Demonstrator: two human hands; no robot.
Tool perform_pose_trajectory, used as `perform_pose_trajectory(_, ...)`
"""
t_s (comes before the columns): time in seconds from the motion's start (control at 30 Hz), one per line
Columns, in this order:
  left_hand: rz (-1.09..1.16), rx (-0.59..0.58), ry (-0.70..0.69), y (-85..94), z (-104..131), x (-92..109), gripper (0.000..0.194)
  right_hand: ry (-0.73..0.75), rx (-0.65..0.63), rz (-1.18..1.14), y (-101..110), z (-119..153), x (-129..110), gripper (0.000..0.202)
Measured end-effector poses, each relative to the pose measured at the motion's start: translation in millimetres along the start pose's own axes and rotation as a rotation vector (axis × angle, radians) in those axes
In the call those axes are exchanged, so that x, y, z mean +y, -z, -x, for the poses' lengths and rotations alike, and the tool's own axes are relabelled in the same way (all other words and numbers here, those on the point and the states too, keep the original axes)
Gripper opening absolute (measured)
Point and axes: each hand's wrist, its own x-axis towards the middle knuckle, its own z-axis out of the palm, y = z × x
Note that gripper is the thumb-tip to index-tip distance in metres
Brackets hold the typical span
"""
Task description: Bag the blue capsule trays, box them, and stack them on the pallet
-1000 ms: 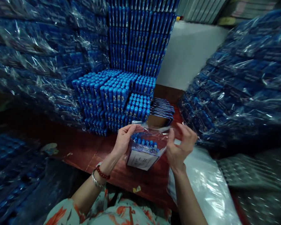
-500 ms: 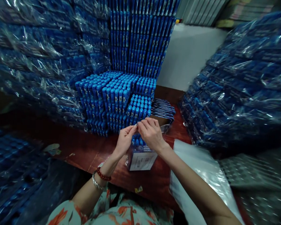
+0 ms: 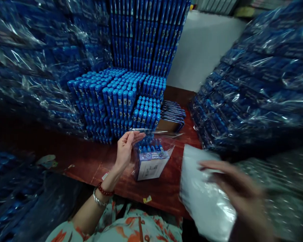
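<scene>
A box (image 3: 152,169) with a white front panel, filled with blue-capped tubes (image 3: 151,149), sits inside a clear plastic bag (image 3: 168,150) on the table. My left hand (image 3: 126,145) pinches the upper edge of this bag, thumb against fingers, on the left above the box. The bag's upper flap spreads to the right of those fingers. Well off to the right, my right hand (image 3: 232,183) hangs over a pile of clear plastic bags (image 3: 199,188). Motion smears its fingers, so whether anything is in them cannot be made out.
Stacked blue-capped tubes (image 3: 116,101) rise behind the box. Beside them lie folded blue cartons (image 3: 173,116). Film-wrapped stacks stand left (image 3: 40,67) and right (image 3: 257,87). Bubble wrap (image 3: 288,181) lies at right. Paper scraps (image 3: 146,199) dot the red-brown table (image 3: 131,191).
My hands, together above the box before, have parted. The right one swept right and toward me; the left stayed by the bag, whose flap now shows. The view has shifted slightly.
</scene>
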Motion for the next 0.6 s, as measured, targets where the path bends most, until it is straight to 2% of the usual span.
perform_pose_trajectory(0.03, -0.002, -0.004, -0.007, -0.5, -0.3, -0.5, 0.028, 0.135, -0.243, 0.111, -27.5, 12.4, -4.1, 0.041)
perform_pose_trajectory(0.1, -0.018, -0.016, -0.020, -0.1, 0.5, -0.4, 0.026, 0.307, -0.456, 0.357, -80.1, 26.2, -3.1, 0.066)
perform_pose_trajectory(0.17, -0.082, -0.046, -0.035, 2.2, 5.1, 1.1, 0.025, 0.339, -0.479, 0.531, -119.5, 27.8, 7.0, 0.073)
perform_pose_trajectory(0.23, -0.246, -0.116, -0.059, 6.8, 14.6, 3.0, 0.025, 0.292, -0.437, 0.621, -142.1, 22.6, 19.1, 0.070)
perform_pose_trajectory(0.3, -0.476, -0.266, -0.103, 13.4, 28.2, 2.9, 0.026, 0.228, -0.408, 0.638, -151.9, 15.7, 28.5, 0.063)
perform_pose_trajectory(0.37, -0.667, -0.482, -0.190, 21.5, 43.0, -1.4, 0.027, 0.184, -0.395, 0.595, -155.2, 11.2, 34.8, 0.058)
perform_pose_trajectory(0.47, -0.806, -0.738, -0.424, 34.0, 60.0, -15.5, 0.033, 0.147, -0.317, 0.346, -155.0, 13.1, 42.4, 0.048)
perform_pose_trajectory(0.53, -0.858, -0.822, -0.586, 41.3, 65.8, -26.3, 0.038, 0.070, -0.191, 0.051, -151.8, 18.4, 46.3, 0.036)
perform_pose_trajectory(0.6, -0.900, -0.880, -0.698, 46.6, 68.3, -35.0, 0.038, -0.116, 0.053, -0.271, -145.4, 21.8, 47.4, 0.027)
